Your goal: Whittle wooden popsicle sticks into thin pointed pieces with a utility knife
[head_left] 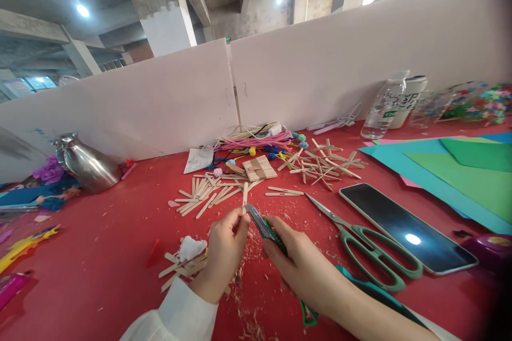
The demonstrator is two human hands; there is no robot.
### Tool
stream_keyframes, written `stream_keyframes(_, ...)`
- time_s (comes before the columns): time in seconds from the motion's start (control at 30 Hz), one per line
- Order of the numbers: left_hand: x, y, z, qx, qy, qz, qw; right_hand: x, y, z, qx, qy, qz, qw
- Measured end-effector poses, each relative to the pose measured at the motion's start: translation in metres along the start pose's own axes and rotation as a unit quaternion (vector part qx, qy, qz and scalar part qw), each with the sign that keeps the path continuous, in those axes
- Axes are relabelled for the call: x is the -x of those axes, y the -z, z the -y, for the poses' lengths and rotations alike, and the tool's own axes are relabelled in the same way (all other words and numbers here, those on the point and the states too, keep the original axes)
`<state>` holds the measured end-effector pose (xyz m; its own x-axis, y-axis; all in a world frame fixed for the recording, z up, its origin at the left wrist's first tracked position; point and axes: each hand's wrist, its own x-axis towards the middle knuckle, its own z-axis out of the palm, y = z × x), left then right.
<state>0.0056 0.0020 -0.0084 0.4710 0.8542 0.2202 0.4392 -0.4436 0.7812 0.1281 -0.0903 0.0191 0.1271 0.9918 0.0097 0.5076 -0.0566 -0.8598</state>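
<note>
My left hand (229,242) pinches a wooden craft stick (245,193), which points up and away from me. My right hand (294,253) is wrapped round a green utility knife (266,228). The knife's grey blade end meets the stick close to my left fingertips. Wood shavings (256,298) lie scattered on the red table below both hands. Partly behind my left wrist is a small pile of craft sticks (173,266) with a crumpled white piece (192,248) on top.
Loose craft sticks (204,190) and a bundled stack (260,168) lie ahead. Green-handled scissors (376,256) and a phone (404,229) are at right, coloured paper (452,170) beyond. A water bottle (384,109) stands before the white partition (320,69); a metal jug (88,165) is left.
</note>
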Motion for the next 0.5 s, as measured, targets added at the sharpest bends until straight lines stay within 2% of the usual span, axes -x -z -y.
stream_keyframes(0.23,-0.0009,0.0022,-0.0031,-0.077,-0.023,-0.005,0.997,-0.0039,0.0022,-0.0015,0.122,-0.011,-0.003,0.992)
stream_keyframes(0.5,-0.0041,0.0024,-0.0030,-0.079,-0.016,0.009,0.997,-0.0009,0.0066,0.0003,0.248,-0.016,0.006,0.969)
